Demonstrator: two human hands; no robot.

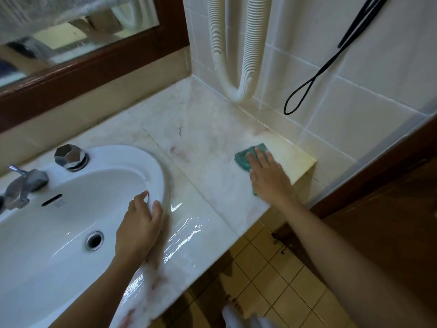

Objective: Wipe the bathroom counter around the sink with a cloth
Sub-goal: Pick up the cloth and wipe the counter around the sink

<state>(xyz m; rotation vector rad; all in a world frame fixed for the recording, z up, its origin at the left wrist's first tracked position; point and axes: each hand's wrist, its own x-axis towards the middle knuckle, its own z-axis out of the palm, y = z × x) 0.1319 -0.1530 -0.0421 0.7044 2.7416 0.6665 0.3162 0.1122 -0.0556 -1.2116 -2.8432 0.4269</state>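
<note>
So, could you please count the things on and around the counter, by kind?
Cloth: 1
Sink: 1
Tap knob: 1
Tap spout: 1
White hose: 1
Black cord: 1
Mirror: 1
Hands: 2, left hand and right hand
Total: 9

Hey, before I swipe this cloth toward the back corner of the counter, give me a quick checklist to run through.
1. Cloth flat under right hand on counter: ok.
2. Left hand resting on sink rim: ok.
3. Back corner free: not ok, white hose hangs down into it.
4. Black cord clear of the counter: ok, it hangs against the wall tiles.
5. Front strip beside sink dry: not ok, wet streaks glisten.
6. Cloth underside clean: cannot tell.
</note>
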